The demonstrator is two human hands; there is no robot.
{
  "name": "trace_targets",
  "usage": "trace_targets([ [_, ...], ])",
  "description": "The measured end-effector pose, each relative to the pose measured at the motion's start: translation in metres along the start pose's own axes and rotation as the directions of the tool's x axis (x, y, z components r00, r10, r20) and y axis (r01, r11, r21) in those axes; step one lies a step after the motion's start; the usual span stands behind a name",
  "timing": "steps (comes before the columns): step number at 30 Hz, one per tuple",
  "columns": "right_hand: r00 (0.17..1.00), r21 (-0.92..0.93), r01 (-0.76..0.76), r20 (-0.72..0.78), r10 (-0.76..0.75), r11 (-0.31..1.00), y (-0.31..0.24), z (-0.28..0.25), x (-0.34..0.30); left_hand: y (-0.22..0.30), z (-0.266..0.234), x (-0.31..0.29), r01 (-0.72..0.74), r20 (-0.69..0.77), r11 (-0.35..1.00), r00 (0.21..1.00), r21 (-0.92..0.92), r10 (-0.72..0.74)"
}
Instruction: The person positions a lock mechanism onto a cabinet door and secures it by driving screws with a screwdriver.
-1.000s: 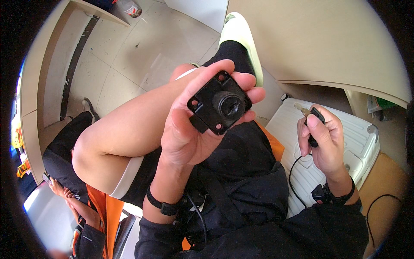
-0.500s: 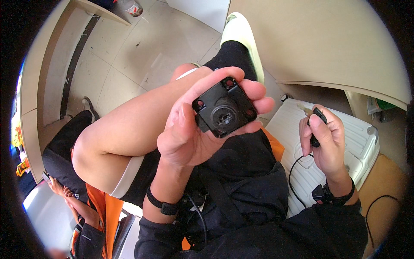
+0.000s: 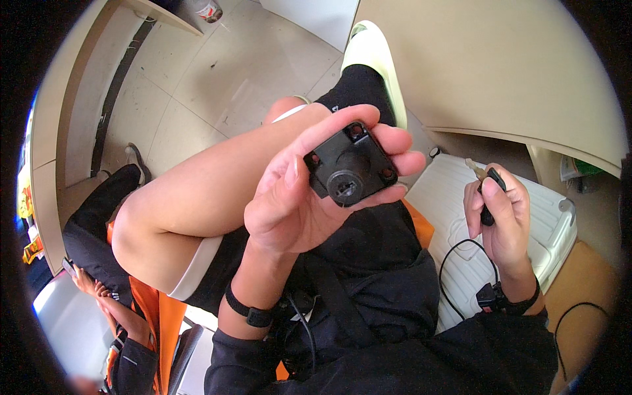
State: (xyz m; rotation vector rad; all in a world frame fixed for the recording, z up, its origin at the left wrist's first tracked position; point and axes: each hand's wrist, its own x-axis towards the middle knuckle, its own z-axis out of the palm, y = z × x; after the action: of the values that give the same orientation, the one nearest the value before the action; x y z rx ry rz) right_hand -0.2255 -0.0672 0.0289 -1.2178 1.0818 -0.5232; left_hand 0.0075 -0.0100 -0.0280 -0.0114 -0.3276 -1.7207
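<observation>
A black drawer lock (image 3: 353,164) with a square plate, corner holes and a round keyhole barrel lies across the palm of my left hand (image 3: 283,187). My fingers wrap its far and right edges, and the thumb is by its left side. The keyhole faces up toward me, with no key in it. Off to the right, my right hand (image 3: 501,214) pinches a key (image 3: 488,191) by its black head, the metal blade pointing up and left. Lock and key are well apart.
Beneath my right hand lies a white ribbed suitcase (image 3: 454,217). A wooden cabinet (image 3: 487,66) fills the upper right. A black cable (image 3: 442,276) loops by my right wrist. Another person's hands (image 3: 92,286) hold a phone at the lower left. A bottle (image 3: 208,10) stands on the tiled floor.
My left hand has shifted slightly right and tilted the lock, so its barrel now leans toward me. The right hand with the key has moved slightly right.
</observation>
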Motion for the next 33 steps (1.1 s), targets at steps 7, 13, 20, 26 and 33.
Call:
trace_targets([
  [7, 1.0, 0.006, 0.009, -0.008, -0.009, 1.0, -0.0016, -0.0007, 0.0009, -0.008, -0.0043, 0.0019, -0.113, 0.049, 0.988, 0.992, -0.106, 0.119],
  [13, 1.0, -0.003, 0.014, -0.003, -0.014, 1.0, -0.0027, -0.0045, 0.0002, -0.0094, -0.0039, 0.0019, -0.133, 0.033, 0.986, 0.99, -0.097, 0.137],
  [20, 1.0, 0.014, 0.028, 0.003, -0.028, 1.0, -0.004, -0.0049, -0.0004, -0.0079, -0.0024, -0.0023, -0.128, -0.042, 0.991, 0.991, 0.046, 0.13],
  [26, 0.999, 0.021, 0.038, 0.002, -0.038, 0.999, -0.006, -0.005, -0.0012, -0.0075, -0.0047, -0.0014, -0.144, -0.027, 0.989, 0.989, 0.019, 0.145],
  [33, 0.999, 0.007, 0.039, 0.012, -0.039, 0.999, -0.0056, -0.0061, -0.0009, -0.0083, -0.0049, -0.0025, -0.142, -0.066, 0.988, 0.987, 0.056, 0.146],
])
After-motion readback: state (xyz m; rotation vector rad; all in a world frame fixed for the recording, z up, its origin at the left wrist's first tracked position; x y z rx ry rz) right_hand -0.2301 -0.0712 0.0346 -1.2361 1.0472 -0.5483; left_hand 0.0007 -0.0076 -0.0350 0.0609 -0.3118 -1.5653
